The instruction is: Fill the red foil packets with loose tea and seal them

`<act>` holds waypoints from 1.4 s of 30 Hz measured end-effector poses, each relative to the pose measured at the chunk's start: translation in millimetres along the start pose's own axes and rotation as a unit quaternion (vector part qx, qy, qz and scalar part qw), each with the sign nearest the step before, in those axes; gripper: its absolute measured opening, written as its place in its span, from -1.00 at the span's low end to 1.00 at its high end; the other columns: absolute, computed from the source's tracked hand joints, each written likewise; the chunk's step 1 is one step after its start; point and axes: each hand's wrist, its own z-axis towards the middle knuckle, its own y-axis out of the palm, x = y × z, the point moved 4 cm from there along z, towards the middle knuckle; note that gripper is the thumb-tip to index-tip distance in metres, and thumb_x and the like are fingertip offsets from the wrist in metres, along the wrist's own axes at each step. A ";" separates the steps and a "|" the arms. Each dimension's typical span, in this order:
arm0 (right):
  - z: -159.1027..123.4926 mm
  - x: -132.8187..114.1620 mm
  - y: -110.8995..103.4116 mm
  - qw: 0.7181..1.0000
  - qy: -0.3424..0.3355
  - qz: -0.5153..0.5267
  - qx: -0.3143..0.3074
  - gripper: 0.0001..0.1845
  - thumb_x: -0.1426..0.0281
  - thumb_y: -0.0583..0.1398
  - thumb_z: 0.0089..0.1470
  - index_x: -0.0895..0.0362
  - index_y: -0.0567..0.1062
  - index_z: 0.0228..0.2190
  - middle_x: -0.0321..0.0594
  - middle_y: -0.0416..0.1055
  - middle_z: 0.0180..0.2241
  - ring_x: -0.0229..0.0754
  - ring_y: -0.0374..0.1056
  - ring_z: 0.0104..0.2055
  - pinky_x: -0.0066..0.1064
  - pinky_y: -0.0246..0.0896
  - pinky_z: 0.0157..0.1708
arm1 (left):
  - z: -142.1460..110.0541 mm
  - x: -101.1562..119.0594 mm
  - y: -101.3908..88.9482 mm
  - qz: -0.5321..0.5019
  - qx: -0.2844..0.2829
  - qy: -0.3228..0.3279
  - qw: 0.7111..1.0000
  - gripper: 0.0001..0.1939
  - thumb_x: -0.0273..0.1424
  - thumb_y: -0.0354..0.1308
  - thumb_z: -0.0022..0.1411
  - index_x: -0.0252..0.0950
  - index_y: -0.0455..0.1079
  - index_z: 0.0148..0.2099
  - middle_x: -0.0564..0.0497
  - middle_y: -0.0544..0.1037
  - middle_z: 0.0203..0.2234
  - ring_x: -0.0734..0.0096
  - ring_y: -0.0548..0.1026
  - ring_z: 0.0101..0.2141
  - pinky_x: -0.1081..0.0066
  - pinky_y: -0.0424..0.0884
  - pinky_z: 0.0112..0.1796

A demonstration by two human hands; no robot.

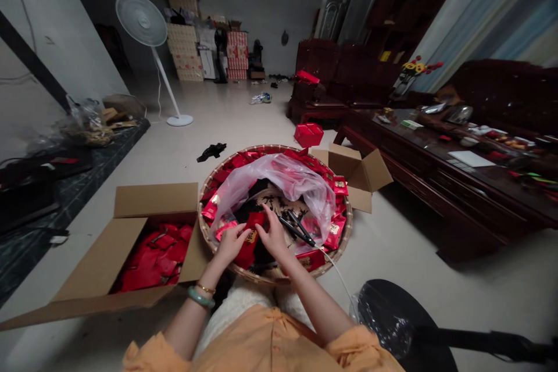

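Observation:
A wide woven bamboo basket (274,154) sits on the floor before me, holding many small red foil packets and a crumpled clear plastic bag (272,186). Both hands are over the basket. My left hand (229,242) and my right hand (272,233) hold a red packet (249,241) between them, its gold label showing. Right of my right hand lies a black tong-like tool (296,231) with a white cord. An open cardboard box (152,256) full of red packaging stands left of my left hand.
A second open carton (353,171) and a red box (308,135) stand behind the basket. A dark wooden table (436,180) with scattered items runs along the right. A black round stand base (392,325) sits at lower right. A floor fan (142,20) and stacked cartons (183,46) stand farther back.

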 end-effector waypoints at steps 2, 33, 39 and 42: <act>0.8 -11.5 -7.4 0.993 -0.074 -0.090 -0.016 -0.48 0.45 0.11 0.03 0.05 0.28 0.07 -0.08 0.32 -0.05 -0.11 0.25 -0.03 -0.24 0.21 -0.03 | -0.4 2.2 2.0 0.011 0.012 -0.001 1.000 -0.72 -0.31 0.02 0.18 -0.30 0.47 -0.16 -0.04 0.59 -0.34 0.32 0.50 -0.37 0.36 0.40 -0.29; -2.8 13.8 -10.6 0.997 0.039 0.020 0.070 -0.78 0.38 0.15 0.01 0.11 0.48 -0.25 -0.21 0.40 -0.37 -0.22 0.33 -0.34 -0.40 0.29 -0.33 | -14.4 30.2 13.7 0.121 0.116 0.147 0.975 -0.65 -0.41 -0.10 0.29 -0.29 0.31 0.08 -0.12 0.50 -0.09 0.33 0.47 -0.11 0.28 0.37 -0.04; -9.9 28.3 1.5 0.975 0.153 0.158 0.040 -0.68 0.24 0.16 -0.02 0.12 0.51 -0.24 -0.16 0.42 -0.27 -0.31 0.33 -0.58 -0.48 0.28 -0.66 | -12.7 25.6 12.4 0.140 0.148 0.162 0.966 -0.69 -0.43 -0.07 0.28 -0.25 0.39 0.00 -0.09 0.52 -0.12 0.30 0.47 -0.10 0.21 0.38 -0.02; -9.1 30.9 3.2 0.961 0.185 0.200 0.042 -0.66 0.20 0.18 -0.06 0.14 0.52 -0.27 -0.16 0.44 -0.29 -0.30 0.34 -0.60 -0.46 0.30 -0.66 | -11.9 24.1 12.7 0.139 0.150 0.177 0.963 -0.72 -0.44 -0.04 0.26 -0.23 0.43 -0.06 -0.09 0.52 -0.10 0.27 0.47 -0.09 0.17 0.37 -0.01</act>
